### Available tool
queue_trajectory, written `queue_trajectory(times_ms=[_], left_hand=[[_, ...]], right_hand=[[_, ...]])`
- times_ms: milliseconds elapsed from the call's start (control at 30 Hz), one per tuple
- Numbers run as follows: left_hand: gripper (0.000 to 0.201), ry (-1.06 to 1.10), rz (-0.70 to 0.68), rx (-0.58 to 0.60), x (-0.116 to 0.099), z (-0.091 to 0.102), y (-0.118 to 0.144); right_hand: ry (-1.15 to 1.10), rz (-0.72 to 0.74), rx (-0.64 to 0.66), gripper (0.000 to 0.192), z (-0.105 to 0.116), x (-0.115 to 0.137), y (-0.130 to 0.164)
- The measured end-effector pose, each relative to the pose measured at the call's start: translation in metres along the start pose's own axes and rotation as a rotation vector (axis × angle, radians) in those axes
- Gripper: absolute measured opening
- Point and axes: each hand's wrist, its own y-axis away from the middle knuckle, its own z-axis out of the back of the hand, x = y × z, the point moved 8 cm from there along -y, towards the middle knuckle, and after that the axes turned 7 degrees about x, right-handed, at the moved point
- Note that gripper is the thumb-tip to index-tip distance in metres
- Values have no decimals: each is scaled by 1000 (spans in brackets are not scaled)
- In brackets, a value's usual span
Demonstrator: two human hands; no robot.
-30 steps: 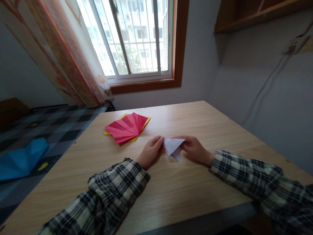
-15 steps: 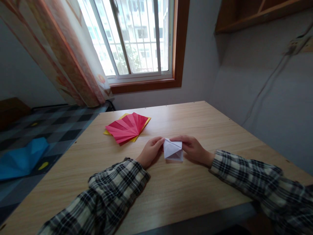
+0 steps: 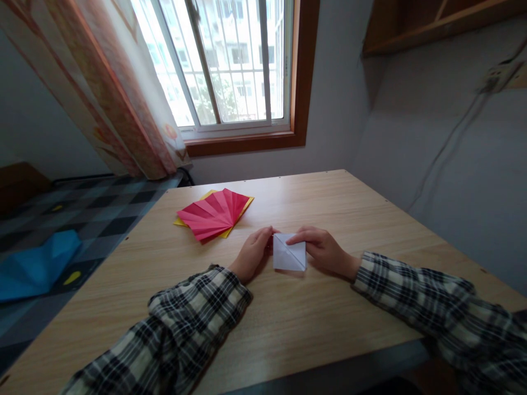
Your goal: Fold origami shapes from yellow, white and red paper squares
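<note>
A small folded white paper [image 3: 289,257], now a flat square with a diagonal crease or edge across it, is held just above the table between my hands. My left hand [image 3: 252,253] is closed at its left edge, with the fingertips partly hidden behind the paper. From the right, my right hand [image 3: 325,249] pinches the paper, one finger lying over its upper face and the others behind the right edge.
Fan-folded red paper [image 3: 216,214] lies over yellow paper [image 3: 228,233] at the back left of the wooden table [image 3: 313,323]. A blue folded paper [image 3: 41,263] rests on the checked cloth [image 3: 119,200] at left. Behind stands a window [image 3: 234,82].
The white paper's raised flap has gone down, so its front now looks like a flat square with a diagonal line. My left fingertips have shifted slightly left and up.
</note>
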Motion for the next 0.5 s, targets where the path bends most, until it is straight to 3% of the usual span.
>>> queue_trajectory(times_ms=[167,500], left_hand=[[38,5,1,39,-1,-5,2],[39,7,-35,-55,-4,1,2]], right_hand=[[-8,11,8,39,0,0,0],[-37,-33,46,39,-3,-1,0]])
